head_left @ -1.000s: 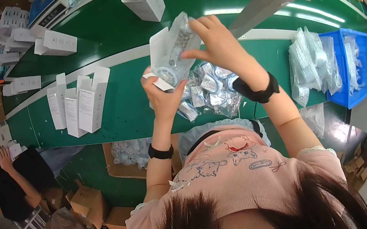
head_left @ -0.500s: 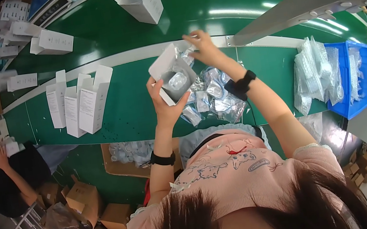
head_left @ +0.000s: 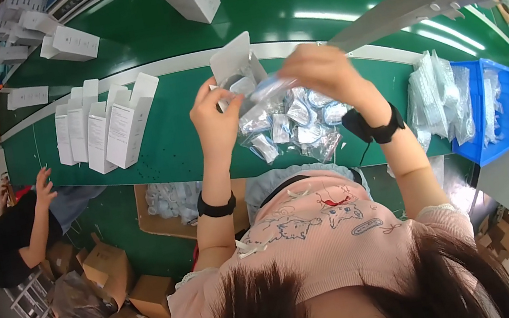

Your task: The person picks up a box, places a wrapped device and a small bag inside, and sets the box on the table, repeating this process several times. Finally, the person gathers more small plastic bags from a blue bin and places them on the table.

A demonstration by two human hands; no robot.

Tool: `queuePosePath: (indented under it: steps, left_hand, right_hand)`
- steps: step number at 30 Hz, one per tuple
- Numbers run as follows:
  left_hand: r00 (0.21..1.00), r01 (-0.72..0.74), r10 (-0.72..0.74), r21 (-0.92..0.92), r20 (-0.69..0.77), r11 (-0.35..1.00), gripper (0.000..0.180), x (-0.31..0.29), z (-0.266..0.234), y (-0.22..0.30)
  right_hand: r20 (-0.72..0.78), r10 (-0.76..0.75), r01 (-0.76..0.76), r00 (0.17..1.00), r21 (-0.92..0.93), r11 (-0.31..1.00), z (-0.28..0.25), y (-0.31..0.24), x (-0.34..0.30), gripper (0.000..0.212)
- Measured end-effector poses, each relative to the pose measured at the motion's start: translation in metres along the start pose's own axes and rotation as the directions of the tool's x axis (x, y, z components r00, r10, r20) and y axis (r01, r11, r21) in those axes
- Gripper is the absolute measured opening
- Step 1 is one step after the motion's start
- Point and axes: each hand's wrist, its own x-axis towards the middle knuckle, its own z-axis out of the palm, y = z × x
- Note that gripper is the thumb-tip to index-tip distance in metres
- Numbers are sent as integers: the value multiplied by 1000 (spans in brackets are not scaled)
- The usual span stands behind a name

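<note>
Head view, two hands point(head_left: 215, 119) point(head_left: 321, 72), one white box point(head_left: 233, 60)

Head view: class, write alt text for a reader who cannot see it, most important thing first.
Seen from above, a person's left hand holds an open white box while the right hand holds a clear plastic packet at it, over a green workbench. More packets lie below; upright white boxes stand left, a blue bin right.
</note>
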Motion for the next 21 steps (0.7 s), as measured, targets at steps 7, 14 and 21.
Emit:
queuePosePath:
  steps: [7, 14, 21]
  left_hand:
    - [995, 94, -95, -37, -19, 995, 15, 11, 4, -9]
    - [979, 3, -48, -219, -198, 976, 15, 10, 6, -36]
    - [996, -4, -30, -372, -87, 928, 18, 11, -6, -56]
  right_hand:
    - [607, 47, 153, 793, -273, 950, 38, -3, 24, 22]
    - [382, 57, 87, 922, -349, 933, 60, -5, 15, 34]
    - [105, 286, -296, 953, 99, 950, 90, 20, -8, 84]
